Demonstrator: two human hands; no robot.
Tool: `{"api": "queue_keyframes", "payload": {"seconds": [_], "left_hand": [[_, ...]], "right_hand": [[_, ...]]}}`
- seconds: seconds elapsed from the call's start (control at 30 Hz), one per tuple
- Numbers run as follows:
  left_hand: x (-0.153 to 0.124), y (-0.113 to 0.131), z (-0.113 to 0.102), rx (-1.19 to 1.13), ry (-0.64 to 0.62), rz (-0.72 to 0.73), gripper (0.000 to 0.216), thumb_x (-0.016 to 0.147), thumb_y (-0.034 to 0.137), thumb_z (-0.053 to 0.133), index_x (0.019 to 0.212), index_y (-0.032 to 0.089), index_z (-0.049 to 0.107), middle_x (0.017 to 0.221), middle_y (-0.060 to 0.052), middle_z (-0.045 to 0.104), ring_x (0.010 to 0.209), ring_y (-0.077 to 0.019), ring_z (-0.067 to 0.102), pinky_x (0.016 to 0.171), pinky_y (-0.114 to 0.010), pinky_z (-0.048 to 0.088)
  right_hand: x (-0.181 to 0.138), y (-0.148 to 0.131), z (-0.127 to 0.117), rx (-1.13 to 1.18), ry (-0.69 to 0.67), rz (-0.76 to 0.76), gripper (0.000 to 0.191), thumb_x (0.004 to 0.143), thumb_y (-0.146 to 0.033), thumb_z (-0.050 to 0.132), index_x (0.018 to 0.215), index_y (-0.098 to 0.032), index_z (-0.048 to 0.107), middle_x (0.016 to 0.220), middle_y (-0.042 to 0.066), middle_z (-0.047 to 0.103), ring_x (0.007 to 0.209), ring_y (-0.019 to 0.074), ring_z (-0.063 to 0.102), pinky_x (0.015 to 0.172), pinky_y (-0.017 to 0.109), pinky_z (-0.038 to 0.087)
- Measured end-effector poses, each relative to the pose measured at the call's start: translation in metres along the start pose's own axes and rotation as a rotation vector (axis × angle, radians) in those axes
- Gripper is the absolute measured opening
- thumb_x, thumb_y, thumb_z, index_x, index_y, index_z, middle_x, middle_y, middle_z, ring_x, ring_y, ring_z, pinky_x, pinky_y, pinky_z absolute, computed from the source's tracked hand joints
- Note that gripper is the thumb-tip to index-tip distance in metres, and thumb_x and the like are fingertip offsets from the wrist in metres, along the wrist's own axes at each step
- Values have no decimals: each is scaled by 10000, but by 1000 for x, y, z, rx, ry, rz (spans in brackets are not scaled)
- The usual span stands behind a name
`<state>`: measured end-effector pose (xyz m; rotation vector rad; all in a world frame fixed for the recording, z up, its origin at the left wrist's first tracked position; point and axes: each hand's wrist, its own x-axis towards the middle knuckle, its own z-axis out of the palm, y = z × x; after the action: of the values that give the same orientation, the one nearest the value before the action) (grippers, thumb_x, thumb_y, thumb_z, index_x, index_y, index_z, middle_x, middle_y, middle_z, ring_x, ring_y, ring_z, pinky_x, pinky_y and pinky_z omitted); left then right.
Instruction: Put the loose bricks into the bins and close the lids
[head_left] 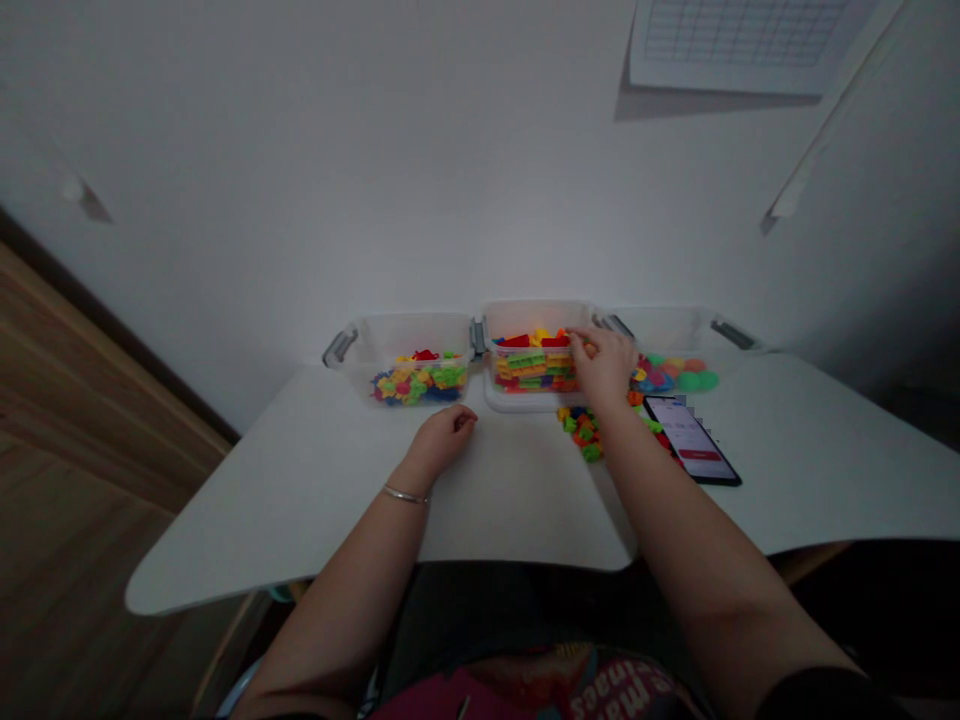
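My right hand (604,365) reaches to the right end of the middle clear plastic box (517,318), its fingertips bent down at the rim over the toy building blocks (529,362). The fingers look closed, but what they hold, if anything, is hidden. Those blocks are red, yellow, green and orange. My left hand (444,440) rests on the white table (495,500) in front of the boxes, fingers curled in with nothing visible in them. Under my right forearm lies a loose pile of small colourful blocks (585,432).
The left clear box (412,335) holds colourful flower-shaped pieces (424,382). In the right clear box (667,330) are green, orange, blue and red pieces (694,378). A phone (694,440) with its screen lit lies right of my forearm. Behind the boxes rises a wall (450,180).
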<state>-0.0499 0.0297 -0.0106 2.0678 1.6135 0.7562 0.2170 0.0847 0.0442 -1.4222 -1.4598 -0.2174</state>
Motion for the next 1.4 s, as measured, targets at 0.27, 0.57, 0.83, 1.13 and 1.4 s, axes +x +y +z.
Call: {"api": "queue_keyframes", "payload": {"seconds": [0.27, 0.57, 0.83, 1.13, 1.4], "left_hand": [[1, -2, 1, 12, -4, 5, 230, 835, 230, 493, 967, 156, 667, 884, -78, 717, 777, -191, 639, 704, -290, 471], [-1, 1, -3, -1, -13, 1, 223, 831, 224, 490, 954, 158, 663, 874, -70, 717, 800, -195, 647, 715, -292, 465], [0, 4, 3, 32, -8, 6, 229, 829, 224, 490, 957, 160, 669, 856, -68, 715, 761, -190, 637, 691, -289, 463], [-1, 3, 1, 10, -2, 14, 237, 828, 245, 491, 960, 162, 670, 838, -65, 710, 741, -186, 627, 673, -285, 462], [-4, 6, -3, -12, -5, 7, 229, 830, 232, 495, 962, 163, 669, 869, -69, 715, 781, -187, 641, 726, -292, 480]], "right_hand": [[-7, -10, -5, -250, -197, -59, 430, 933, -346, 380, 1240, -175, 628, 1196, 133, 667, 1188, 295, 491, 1021, 495, 293], [-11, 0, -17, -1, -143, -167, 385, 893, -342, 435, 1181, -151, 603, 1233, 139, 631, 1169, 267, 526, 1050, 487, 326], [-77, -6, -32, -291, -255, -36, 252, 841, -288, 492, 1010, -148, 615, 1064, 155, 627, 1024, 305, 536, 908, 444, 414], [-114, -18, -15, -497, -481, 27, 545, 797, -307, 579, 1298, -106, 512, 1344, 211, 479, 1195, 373, 443, 1031, 522, 308], [-117, -53, 1, -270, -630, -117, 506, 817, -191, 521, 1317, -114, 501, 1346, 187, 481, 1160, 313, 464, 1008, 430, 380]]}}
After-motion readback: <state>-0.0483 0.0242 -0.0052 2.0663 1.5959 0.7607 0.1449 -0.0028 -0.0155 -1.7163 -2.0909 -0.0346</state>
